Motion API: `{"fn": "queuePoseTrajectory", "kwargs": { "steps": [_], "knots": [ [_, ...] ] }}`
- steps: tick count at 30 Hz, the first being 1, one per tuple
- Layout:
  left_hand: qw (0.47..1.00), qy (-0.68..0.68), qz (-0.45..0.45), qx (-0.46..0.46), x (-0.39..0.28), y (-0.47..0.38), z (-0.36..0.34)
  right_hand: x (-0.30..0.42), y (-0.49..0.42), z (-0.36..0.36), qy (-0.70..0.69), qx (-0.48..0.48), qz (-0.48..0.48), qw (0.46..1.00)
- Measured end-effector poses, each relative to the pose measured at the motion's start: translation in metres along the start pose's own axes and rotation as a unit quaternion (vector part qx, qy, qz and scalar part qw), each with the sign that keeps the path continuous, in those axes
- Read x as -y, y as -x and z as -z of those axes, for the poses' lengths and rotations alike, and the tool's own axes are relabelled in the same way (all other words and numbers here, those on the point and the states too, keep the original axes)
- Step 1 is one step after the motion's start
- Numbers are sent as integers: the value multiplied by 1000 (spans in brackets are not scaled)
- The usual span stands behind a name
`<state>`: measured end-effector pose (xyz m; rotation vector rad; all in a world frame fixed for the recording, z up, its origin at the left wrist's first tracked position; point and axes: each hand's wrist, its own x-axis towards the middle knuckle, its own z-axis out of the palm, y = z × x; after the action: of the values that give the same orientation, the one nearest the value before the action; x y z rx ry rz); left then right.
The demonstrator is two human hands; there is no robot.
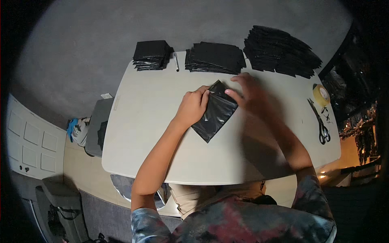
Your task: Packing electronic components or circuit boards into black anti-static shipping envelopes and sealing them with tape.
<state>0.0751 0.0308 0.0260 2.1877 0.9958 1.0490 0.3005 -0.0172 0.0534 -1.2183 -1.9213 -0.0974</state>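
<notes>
A glossy black plastic packet (219,114) lies turned cornerwise on the white table (152,127) in front of me. My left hand (194,104) grips its upper left edge, with the fingers curled and the thumb side over the plastic. Over the packet's upper right side is my right hand (247,92), its thumb and forefinger spread apart. The right thumb tip is at the packet's edge; whether it touches cannot be made out. Beyond the hands, a stack of flat black plastic pieces (217,56) sits at the table's far edge.
A smaller black stack (152,51) stands far left, beside a marker pen (176,62). Far right is a larger, fanned black pile (279,51). Along the right edge lie a roll of yellowish tape (321,94), black-handled scissors (320,124) and small black scraps (326,117).
</notes>
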Motion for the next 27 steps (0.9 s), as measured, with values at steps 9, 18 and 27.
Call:
{"fn": "queuePoseTrajectory", "kwargs": {
  "steps": [9,18,27],
  "knots": [
    [995,86,14,-41,-17,6,-8,-16,-22,10,-147,158,-158,964],
    [988,97,84,83,-9,2,-2,-27,-6,-1,-4,-22,-5,1000],
    [974,180,131,48,-10,5,0,-20,-33,20,-229,150,-188,943]
  ]
}}
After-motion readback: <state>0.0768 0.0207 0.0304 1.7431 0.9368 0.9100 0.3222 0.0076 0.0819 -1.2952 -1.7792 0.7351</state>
